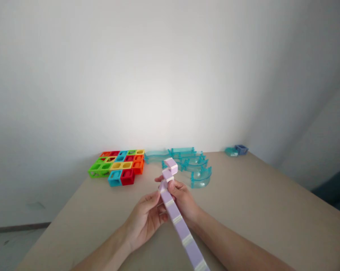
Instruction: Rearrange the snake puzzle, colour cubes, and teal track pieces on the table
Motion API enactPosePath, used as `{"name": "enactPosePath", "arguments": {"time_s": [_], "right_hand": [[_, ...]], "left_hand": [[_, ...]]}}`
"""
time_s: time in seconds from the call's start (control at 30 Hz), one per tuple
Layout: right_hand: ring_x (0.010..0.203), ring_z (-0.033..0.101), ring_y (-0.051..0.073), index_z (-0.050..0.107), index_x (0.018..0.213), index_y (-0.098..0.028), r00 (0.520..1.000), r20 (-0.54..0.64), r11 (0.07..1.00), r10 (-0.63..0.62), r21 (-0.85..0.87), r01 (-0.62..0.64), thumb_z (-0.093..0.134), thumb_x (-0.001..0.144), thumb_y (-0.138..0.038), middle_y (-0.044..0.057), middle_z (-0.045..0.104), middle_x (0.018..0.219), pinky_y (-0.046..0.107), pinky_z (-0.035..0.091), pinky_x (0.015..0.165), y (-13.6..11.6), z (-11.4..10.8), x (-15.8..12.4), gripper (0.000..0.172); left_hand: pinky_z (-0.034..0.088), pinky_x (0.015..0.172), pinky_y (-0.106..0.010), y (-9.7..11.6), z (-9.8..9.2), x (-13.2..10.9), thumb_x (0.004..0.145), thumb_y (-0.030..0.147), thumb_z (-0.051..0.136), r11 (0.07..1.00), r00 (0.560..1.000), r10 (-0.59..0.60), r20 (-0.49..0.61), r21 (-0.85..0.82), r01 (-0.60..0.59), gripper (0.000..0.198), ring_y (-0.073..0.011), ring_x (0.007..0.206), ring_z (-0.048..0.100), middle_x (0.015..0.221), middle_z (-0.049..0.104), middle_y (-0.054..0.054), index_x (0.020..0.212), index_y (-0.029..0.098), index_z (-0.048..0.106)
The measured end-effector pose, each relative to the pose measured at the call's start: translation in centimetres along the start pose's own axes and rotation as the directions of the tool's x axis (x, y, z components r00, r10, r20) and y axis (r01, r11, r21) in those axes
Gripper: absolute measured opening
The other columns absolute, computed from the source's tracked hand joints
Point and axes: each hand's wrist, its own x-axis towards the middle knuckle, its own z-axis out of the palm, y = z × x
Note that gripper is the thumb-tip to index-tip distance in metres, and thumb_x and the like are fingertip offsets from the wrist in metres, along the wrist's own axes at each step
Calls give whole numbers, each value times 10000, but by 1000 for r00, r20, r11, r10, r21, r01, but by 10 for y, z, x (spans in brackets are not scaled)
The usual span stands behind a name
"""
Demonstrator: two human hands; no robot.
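A long chain of lilac blocks with pale joints (182, 229) runs from the bottom edge up to between my hands, above the table. At its far end, a few lilac pieces (171, 166) stand at an angle to the straight part. My left hand (147, 217) grips the chain from the left, its thumb near the bend and its other fingers curled beneath. On the right side, my right hand (183, 199) pinches the chain just below the angled end pieces. The chain hides some of the fingertips.
Colourful hollow cubes (121, 165) lie in joined rows at the back left of the table (243, 210). Clear teal track pieces (200, 177) are spread behind my hands. A teal piece (231, 151) and a dark blue cube (241, 149) sit at the back right, near the wall.
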Motion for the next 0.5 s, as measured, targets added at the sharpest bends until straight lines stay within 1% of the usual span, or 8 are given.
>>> {"name": "enactPosePath", "arguments": {"time_s": [0.1, 0.2, 0.33, 0.4, 0.5], "right_hand": [[513, 455, 105, 665, 1022, -195, 1000, 26, 997, 3, 81, -5, 690, 700, -608, -8, 559, 665, 234, 404, 493, 3, 2, 1, 525], [517, 508, 103, 671, 963, -184, 1000, 7, 992, -7, 124, 6, 760, 670, -520, 10, 628, 739, 234, 437, 490, 6, 4, 0, 454], [405, 521, 114, 623, 1024, -178, 999, -24, 994, 24, 109, -22, 736, 728, -449, -23, 612, 605, 242, 440, 411, 6, 6, -2, 416], [371, 524, 131, 594, 1060, -177, 999, -35, 994, 40, 99, -36, 711, 756, -443, -31, 601, 549, 253, 446, 382, 5, 8, -2, 420], [363, 533, 151, 578, 1063, -161, 998, -40, 996, 52, 76, -49, 707, 762, -438, -26, 592, 495, 260, 453, 361, 3, 11, -2, 429]], "left_hand": [[498, 593, -199, 0, 0, -3, 736, 291, 769, 999, 1000, 17, 2, -43, -17, 223, -89, 599, 570, 727, 641, -48, 797, 96, 681], [462, 538, -176, -1, 0, -2, 724, 288, 782, 998, 999, 41, -6, -41, -41, 232, -62, 523, 515, 612, 581, -9, 729, 94, 655], [434, 506, -170, 0, -2, 0, 774, 288, 737, 998, 998, 59, -1, -9, -59, 240, -55, 478, 481, 527, 521, 16, 683, 99, 622], [431, 499, -170, 1, -3, 1, 790, 281, 721, 998, 998, 61, -16, 5, -61, 235, -54, 467, 476, 517, 514, 18, 680, 99, 619], [421, 474, -166, 3, -3, 0, 800, 265, 709, 997, 996, 70, -59, 26, -68, 232, -52, 446, 469, 501, 506, 21, 666, 99, 616]]}}
